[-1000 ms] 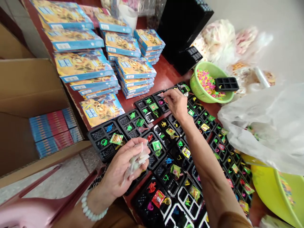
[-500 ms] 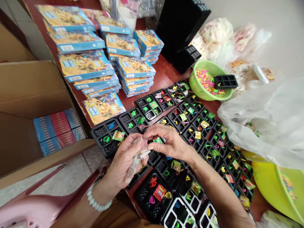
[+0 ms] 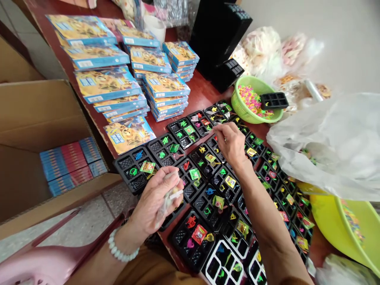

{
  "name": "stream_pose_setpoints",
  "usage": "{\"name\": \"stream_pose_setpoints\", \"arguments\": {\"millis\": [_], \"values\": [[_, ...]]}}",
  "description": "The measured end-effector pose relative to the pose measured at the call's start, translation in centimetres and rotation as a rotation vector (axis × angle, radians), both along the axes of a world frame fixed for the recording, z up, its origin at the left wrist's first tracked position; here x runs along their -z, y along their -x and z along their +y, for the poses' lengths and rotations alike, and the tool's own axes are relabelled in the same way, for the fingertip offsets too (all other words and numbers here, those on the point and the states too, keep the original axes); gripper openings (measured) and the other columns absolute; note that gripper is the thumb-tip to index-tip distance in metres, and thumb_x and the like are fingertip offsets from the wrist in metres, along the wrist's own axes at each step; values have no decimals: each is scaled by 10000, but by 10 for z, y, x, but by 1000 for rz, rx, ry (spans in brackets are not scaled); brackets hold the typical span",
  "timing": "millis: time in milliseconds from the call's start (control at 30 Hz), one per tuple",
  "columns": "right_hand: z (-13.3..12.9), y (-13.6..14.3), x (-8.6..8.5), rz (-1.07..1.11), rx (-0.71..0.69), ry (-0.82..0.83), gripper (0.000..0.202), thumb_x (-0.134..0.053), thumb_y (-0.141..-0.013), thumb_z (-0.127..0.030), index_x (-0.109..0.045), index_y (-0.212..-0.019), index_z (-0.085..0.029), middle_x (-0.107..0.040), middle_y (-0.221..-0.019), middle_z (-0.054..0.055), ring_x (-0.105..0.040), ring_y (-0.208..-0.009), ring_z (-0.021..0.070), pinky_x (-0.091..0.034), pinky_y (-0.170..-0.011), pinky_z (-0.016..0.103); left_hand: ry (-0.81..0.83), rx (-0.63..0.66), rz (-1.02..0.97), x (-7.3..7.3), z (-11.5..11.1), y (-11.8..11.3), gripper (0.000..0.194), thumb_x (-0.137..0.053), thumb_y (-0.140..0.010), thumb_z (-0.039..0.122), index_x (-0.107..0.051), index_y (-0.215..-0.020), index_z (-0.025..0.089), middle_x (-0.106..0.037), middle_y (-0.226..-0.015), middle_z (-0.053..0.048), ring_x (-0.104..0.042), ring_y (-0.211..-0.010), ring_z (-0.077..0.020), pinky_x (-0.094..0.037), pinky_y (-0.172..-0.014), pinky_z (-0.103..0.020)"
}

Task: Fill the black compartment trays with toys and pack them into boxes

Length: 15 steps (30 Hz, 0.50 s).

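My left hand (image 3: 152, 196), with a pale beaded bracelet on its wrist, is closed around a bunch of small clear plastic packets (image 3: 170, 198). A white slip shows among them; their contents are too blurred to tell. My right hand (image 3: 230, 143) reaches over the trays with thumb and fingers pinched on a thin, pale, clear packet (image 3: 209, 132). Under both hands lie rows of black compartment trays (image 3: 137, 183). Their compartments hold small bright plastic toys and printed sachets, such as a red sachet (image 3: 199, 234) and a green sachet (image 3: 195, 174).
Stacks of blue-and-yellow boxes (image 3: 107, 85) stand at the back left, beside an open carton (image 3: 38, 118) on the floor. A green basket (image 3: 244, 109) of small colourful pieces, tall black tray stacks (image 3: 208, 35), a plastic bag (image 3: 323, 146) and a yellow basin (image 3: 329, 221) are around the trays.
My right hand has left my left hand and moved right and away over the trays, carrying a thin packet. My left hand keeps its bunch in nearly the same place.
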State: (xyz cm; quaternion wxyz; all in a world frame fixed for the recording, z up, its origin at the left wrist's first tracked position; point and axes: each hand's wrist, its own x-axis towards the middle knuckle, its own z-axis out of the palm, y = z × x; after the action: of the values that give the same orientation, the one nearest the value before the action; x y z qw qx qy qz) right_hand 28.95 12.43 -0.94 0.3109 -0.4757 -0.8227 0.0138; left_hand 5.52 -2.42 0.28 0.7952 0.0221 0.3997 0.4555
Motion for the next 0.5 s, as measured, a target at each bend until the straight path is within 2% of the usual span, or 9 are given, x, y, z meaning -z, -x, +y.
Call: {"name": "stream_pose_setpoints", "arguments": {"millis": [67,133,233,300,367,500], "values": [[25,-9,22,-100,67,-14,204,-529,-1021,-210,-722,-957,-218,-681,-929,92,-625,-884,239,-546,-805,376,-16,13,29,0,0,1,625,-1000,-600,376,-561,-1012,205,-659,-672,31,-543,-468,-73,-460,-433,-150],[39,-10,39,-196,85,3,234,-502,-1008,-181,-719,-934,-225,-665,-919,94,-604,-899,251,-540,-818,379,-28,21,69,1,0,1,679,-998,-598,402,-540,-1060,210,-674,-684,24,-558,-477,-83,-459,-444,-159],[33,0,46,-247,68,58,238,-512,-987,-147,-724,-917,-231,-682,-954,95,-615,-930,252,-551,-848,378,-69,61,112,4,-2,1,740,-972,-630,450,-501,-1148,211,-680,-678,25,-554,-452,-92,-440,-431,-167],[10,12,36,-157,34,103,210,-537,-1000,-179,-740,-983,-226,-708,-1045,105,-648,-979,250,-566,-880,388,-114,95,146,6,-4,2,753,-937,-684,457,-476,-1223,203,-674,-666,30,-552,-445,-97,-436,-427,-169],[-21,28,17,4,-55,208,184,-574,-1024,-254,-749,-1069,-219,-728,-1090,104,-684,-997,236,-579,-886,379,-178,127,205,9,-6,1,756,-887,-756,450,-445,-1314,196,-676,-671,30,-548,-442,-97,-435,-427,-170],[-81,57,-23,190,-378,704,173,-677,-1006,-345,-771,-1022,-201,-744,-920,42,-691,-749,145,-569,-709,276,-270,152,376,19,-12,-5,805,-860,-793,368,-403,-1441,228,-705,-791,2,-657,-569,-154,-482,-443,-190]]}}
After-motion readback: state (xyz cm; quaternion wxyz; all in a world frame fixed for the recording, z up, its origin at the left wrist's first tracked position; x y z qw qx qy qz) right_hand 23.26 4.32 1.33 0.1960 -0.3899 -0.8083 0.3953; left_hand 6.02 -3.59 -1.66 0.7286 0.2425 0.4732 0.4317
